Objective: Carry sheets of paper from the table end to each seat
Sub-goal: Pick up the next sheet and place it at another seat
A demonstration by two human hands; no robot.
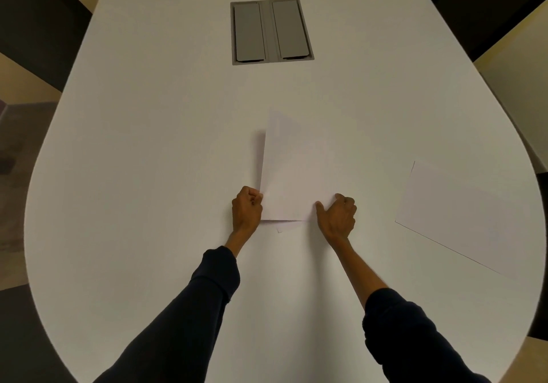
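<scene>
A small stack of white paper sheets (292,175) lies in the middle of the white table (148,145). My left hand (247,209) pinches the near left corner of the top sheet, which is lifted a little off the stack. My right hand (338,215) rests on the near right edge of the stack, thumb on the paper. A corner of a lower sheet (281,228) peeks out below. One single white sheet (462,219) lies flat at the right edge of the table, apart from both hands.
A grey recessed cable box (271,31) with two closed lids is set into the table beyond the stack. Dark chair backs stand at the far left (35,26) and far right (489,5). The table's rounded edge curves around me.
</scene>
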